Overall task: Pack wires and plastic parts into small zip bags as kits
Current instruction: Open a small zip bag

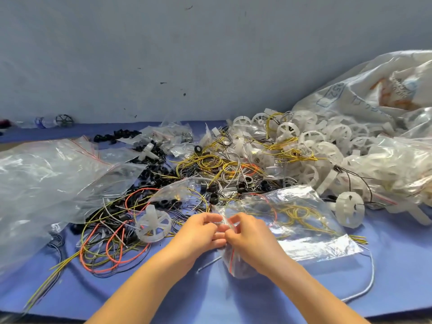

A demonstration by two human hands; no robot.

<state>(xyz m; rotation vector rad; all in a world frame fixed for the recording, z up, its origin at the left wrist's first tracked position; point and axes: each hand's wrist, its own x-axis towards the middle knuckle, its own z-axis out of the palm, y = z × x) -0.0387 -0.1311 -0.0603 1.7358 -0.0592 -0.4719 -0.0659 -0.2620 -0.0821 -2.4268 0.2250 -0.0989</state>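
Note:
Both hands meet at the centre of the blue table (233,298). My left hand (201,232) and my right hand (250,237) pinch the red-lined mouth of a small clear zip bag (233,265) between fingers and thumbs. The bag hangs below my right hand with pale contents I cannot make out. A white plastic spoked wheel (153,224) lies just left of my left hand on a tangle of orange, yellow and black wires (112,244). Another white wheel (349,209) stands to the right.
A larger clear bag with yellow wires (304,220) lies right of my hands. Empty zip bags (46,178) pile up at left. Black rings (214,197) and yellow wire coils (210,162) fill the middle. A heap of white wheels (327,141) spills from a big sack (374,90).

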